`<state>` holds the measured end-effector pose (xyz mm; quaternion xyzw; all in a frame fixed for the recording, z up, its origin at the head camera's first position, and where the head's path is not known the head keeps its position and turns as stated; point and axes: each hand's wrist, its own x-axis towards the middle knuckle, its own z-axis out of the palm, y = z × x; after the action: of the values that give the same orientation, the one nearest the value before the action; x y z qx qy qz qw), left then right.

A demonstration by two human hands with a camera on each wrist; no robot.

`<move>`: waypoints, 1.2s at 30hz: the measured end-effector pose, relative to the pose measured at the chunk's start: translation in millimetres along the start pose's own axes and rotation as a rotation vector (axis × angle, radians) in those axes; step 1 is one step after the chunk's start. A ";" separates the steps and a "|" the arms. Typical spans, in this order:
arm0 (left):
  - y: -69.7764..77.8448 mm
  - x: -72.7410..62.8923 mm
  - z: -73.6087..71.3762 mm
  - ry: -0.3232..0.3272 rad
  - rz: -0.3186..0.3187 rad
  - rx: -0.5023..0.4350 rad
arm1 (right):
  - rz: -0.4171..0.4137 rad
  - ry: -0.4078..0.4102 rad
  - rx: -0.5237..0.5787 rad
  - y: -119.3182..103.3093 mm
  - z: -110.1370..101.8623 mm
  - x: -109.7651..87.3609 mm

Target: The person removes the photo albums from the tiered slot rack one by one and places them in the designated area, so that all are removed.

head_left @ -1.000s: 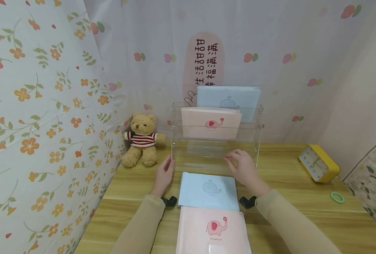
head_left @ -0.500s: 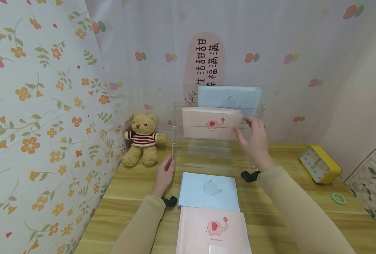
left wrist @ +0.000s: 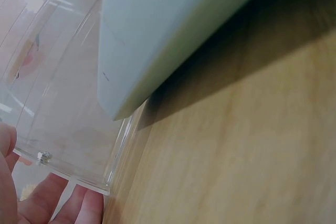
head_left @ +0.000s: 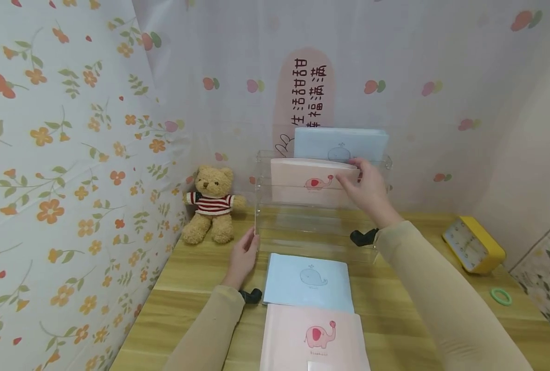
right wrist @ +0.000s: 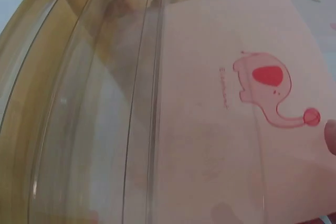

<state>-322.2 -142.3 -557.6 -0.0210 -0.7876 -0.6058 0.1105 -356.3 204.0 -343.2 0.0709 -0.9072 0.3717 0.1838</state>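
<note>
A clear acrylic rack (head_left: 298, 222) stands at the back of the table. My left hand (head_left: 244, 257) holds the lower edge of its left side panel, thumb on one face and fingers behind, as the left wrist view shows. A pink elephant booklet (head_left: 286, 180) stands upright in a middle tier, its top edge slightly gaping. My right hand (head_left: 369, 191) pinches that booklet's upper right corner, thumb over the front cover. In the right wrist view the thumb tip (right wrist: 331, 136) shows beside the elephant's ball. Behind it a blue whale booklet (head_left: 316, 141) stands in the top tier.
Before the rack a second blue whale booklet (head_left: 281, 283) lies flat, with another pink elephant booklet (head_left: 286, 335) nearer me. A teddy bear (head_left: 213, 206) sits left of the rack. A yellow clock (head_left: 474, 245) and a green ring (head_left: 501, 297) lie at the right.
My right hand has risen from the rack's lower tier to the standing pink booklet and taken its upper right corner. The left hand keeps its place on the rack.
</note>
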 end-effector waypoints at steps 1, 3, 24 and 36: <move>0.5 -0.6 0.1 -0.002 -0.002 0.003 | 0.005 -0.012 -0.014 -1.7 0.9 1.3; 0.3 -0.7 0.4 -0.002 0.002 0.002 | 0.007 -0.035 -0.035 -5.5 3.0 4.1; -0.8 -0.6 2.5 0.008 0.009 -0.025 | 0.069 0.076 0.129 -16.7 19.5 5.9; -2.5 0.8 0.1 0.006 0.013 -0.004 | -0.089 0.371 0.223 -37.1 3.3 -15.8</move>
<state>-323.4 -142.9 -559.8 -0.0244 -0.7859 -0.6067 0.1166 -332.8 175.0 -327.4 0.0610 -0.8070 0.4681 0.3549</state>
